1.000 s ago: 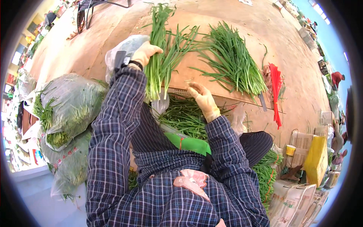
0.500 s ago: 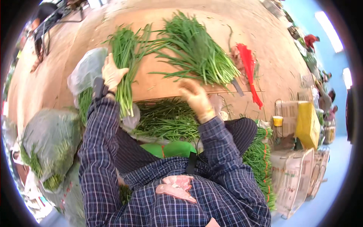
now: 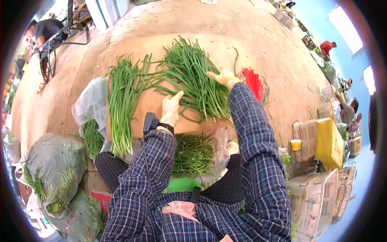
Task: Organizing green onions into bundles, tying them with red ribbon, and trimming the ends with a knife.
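A loose pile of garlic chives [image 3: 192, 76] lies on a low wooden board [image 3: 155, 97]. My right hand [image 3: 225, 78], in a pale glove, reaches over the pile's right side, its fingers stretched out against the leaves. At the pile's near left edge is my left hand [image 3: 171, 109], gloved too, thumb apart and nothing visible in it. A smaller bunch of garlic chives [image 3: 123, 107] lies by itself along the board's left side, pale stems toward me. Just beyond my right forearm are red strips [image 3: 253, 84], partly covered by the sleeve.
More greens [image 3: 192, 155] lie in plastic between my legs. Plastic bags of greens [image 3: 56, 165] stand at the left. To the right are a yellow box [image 3: 328, 143], a small yellow tub [image 3: 296, 145] and plastic crates [image 3: 312, 197]. Other people sit or bend farther off.
My left hand has let go of the left bunch and moved right to the pile. My right hand has moved away from me onto the pile. The view has shifted.
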Demonstrator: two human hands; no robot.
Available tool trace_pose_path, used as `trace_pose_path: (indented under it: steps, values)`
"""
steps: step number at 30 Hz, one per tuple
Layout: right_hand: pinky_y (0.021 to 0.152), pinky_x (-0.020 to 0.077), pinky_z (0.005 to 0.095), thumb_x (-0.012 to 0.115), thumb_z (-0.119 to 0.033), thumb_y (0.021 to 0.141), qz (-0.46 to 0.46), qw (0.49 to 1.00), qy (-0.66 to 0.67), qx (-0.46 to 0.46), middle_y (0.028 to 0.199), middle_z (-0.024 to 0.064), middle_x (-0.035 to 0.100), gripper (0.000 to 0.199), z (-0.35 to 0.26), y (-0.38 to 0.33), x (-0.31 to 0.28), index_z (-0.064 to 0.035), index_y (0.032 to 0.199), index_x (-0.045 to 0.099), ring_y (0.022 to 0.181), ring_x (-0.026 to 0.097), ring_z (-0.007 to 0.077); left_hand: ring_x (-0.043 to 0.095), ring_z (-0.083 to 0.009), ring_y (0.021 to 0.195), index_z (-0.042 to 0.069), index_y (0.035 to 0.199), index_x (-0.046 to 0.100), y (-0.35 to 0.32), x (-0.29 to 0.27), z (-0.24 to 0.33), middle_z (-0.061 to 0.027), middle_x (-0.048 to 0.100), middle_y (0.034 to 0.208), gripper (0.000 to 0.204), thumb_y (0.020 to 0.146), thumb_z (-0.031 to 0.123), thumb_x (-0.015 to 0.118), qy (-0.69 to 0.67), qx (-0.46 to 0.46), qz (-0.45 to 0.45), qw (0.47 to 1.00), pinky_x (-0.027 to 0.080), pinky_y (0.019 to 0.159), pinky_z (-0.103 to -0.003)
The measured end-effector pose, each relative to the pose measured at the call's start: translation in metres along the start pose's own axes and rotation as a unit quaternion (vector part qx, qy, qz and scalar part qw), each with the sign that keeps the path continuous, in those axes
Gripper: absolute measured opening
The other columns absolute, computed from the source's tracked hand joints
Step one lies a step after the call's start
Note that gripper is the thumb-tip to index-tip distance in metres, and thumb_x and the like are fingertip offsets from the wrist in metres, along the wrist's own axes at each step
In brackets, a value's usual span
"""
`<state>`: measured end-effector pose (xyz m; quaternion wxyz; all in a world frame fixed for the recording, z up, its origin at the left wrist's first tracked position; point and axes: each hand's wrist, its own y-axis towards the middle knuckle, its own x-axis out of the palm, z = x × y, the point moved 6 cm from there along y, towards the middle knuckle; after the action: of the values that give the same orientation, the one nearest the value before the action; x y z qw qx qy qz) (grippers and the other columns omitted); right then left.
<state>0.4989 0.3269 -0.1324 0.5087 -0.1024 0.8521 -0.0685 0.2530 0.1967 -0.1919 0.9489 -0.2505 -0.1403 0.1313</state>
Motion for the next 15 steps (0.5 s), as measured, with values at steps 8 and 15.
trace_pose_path:
  steps: [8,15]
  values:
    - [0.093,0.0426,0.0394,0.071,-0.055,0.066,-0.073,0.983,0.032,-0.166,0.114,0.0245,0.057,0.086,-0.063,-0.051,0.065,-0.0005,0.127,0.044,0.107,0.054,0.0368,0.049,-0.0255,0.111,-0.006,0.125,0.044,0.04,0.029,0.024,-0.0184,0.049,0.124,0.071,0.072,0.03,0.076,0.017,-0.061,-0.111,0.992,0.04,0.092,-0.042]
    - [0.094,0.0417,0.0328,0.07,-0.054,0.072,-0.076,0.975,0.188,0.09,0.121,0.0247,0.054,0.088,0.005,-0.036,0.037,0.0105,0.126,0.043,0.113,0.052,0.0275,0.057,-0.0235,0.1,-0.005,0.115,0.055,0.027,0.008,0.057,-0.0158,0.061,0.112,0.067,0.065,0.03,0.081,0.177,0.03,-0.074,0.981,0.044,0.089,-0.036]
